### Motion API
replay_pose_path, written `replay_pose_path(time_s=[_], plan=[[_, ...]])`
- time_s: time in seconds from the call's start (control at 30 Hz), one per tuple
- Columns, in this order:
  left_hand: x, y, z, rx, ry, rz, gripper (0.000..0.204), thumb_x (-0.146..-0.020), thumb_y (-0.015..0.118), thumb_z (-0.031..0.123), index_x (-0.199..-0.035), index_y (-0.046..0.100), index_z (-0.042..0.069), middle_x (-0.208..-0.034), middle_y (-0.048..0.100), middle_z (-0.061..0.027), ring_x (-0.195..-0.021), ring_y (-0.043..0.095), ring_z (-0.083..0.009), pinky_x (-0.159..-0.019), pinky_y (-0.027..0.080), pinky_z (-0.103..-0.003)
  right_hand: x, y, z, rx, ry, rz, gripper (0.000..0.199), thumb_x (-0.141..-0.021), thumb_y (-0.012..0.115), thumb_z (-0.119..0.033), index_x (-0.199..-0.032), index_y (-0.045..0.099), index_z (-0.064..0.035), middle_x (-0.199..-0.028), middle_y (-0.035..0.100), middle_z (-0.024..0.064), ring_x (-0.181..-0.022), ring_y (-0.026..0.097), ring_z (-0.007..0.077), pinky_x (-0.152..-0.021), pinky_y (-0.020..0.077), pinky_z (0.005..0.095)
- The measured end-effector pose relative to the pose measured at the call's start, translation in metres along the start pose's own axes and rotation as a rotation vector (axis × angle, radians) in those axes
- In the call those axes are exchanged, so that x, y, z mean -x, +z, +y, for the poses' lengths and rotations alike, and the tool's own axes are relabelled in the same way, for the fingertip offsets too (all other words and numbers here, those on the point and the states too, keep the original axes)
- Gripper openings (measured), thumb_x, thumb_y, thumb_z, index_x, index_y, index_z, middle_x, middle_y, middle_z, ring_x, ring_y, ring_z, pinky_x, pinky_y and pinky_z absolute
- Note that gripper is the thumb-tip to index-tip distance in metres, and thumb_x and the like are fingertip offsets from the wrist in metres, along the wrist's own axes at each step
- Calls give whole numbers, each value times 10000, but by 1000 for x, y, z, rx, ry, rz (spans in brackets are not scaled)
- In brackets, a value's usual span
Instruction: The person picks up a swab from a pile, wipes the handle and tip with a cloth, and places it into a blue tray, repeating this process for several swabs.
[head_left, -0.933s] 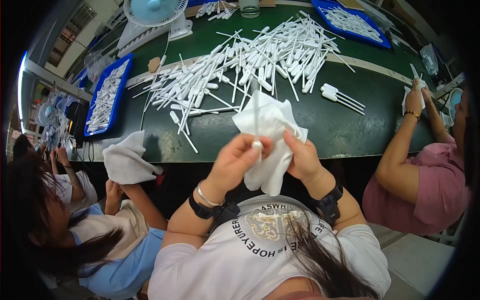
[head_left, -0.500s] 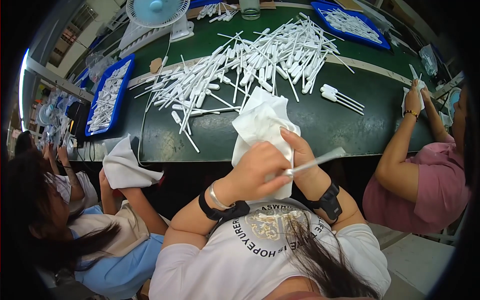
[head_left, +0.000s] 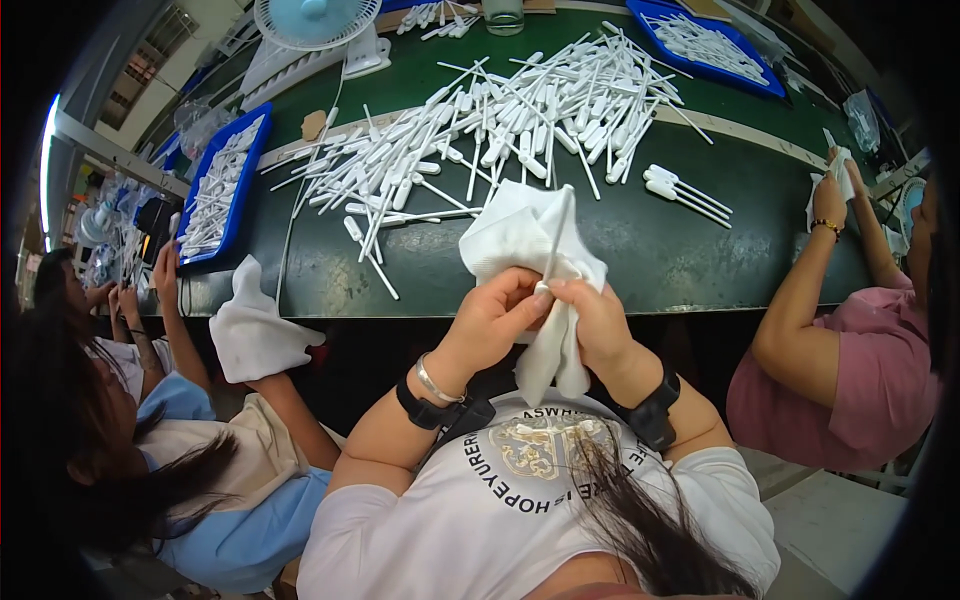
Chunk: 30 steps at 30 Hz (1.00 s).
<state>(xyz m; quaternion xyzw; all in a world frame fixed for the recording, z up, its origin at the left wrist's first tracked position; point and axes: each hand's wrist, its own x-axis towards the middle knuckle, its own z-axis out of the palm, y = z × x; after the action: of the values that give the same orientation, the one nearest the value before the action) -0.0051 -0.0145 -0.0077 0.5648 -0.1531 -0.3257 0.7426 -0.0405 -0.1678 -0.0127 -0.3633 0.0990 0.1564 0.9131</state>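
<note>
White dropper (head_left: 558,235) is smooth, prob. plastic, w/ a thin straight stem; it is held above the near edge of the desk (head_left: 420,265), in front of the person's chest. Stem points up and leans slightly to R, over the cloth (head_left: 508,235), which is white, soft, finely ribbed, w/ loose folds hanging below the hands.

L hand (head_left: 495,325): fingers bent, pinching the lower end of dropper btw thumb and index; this end is partly covered, so its full shape I cannot tell. R hand (head_left: 600,330): fingers grasping the cloth, thumb just beside the dropper; if it also touches the dropper, cannot tell.

Beyond the hands, a big messy pile of droppers (head_left: 530,115), same type, w/ long oval bulbs and thin stems, crossing in all directions. To R of pile, a small group of droppers (head_left: 662,188) lies side by side, approx. parallel. Desk surface is dark green, w/ dull shine. L blue tray (head_left: 259,150) and R blue tray (head_left: 757,89), both w/ raised rims, contain more droppers.
</note>
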Motion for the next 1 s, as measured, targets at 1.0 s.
replay_pose_path(time_s=[1.0], plan=[[8,20,15,-950,520,162,128,-769,578,80,-867,563,-1,-690,576,-81,-576,547,-132,-540,429,-220,11,-5,1,385,-354,23,276,-797,520,-44,-1065,490,14,-964,568,88,-813,561,140,-709,457,243]])
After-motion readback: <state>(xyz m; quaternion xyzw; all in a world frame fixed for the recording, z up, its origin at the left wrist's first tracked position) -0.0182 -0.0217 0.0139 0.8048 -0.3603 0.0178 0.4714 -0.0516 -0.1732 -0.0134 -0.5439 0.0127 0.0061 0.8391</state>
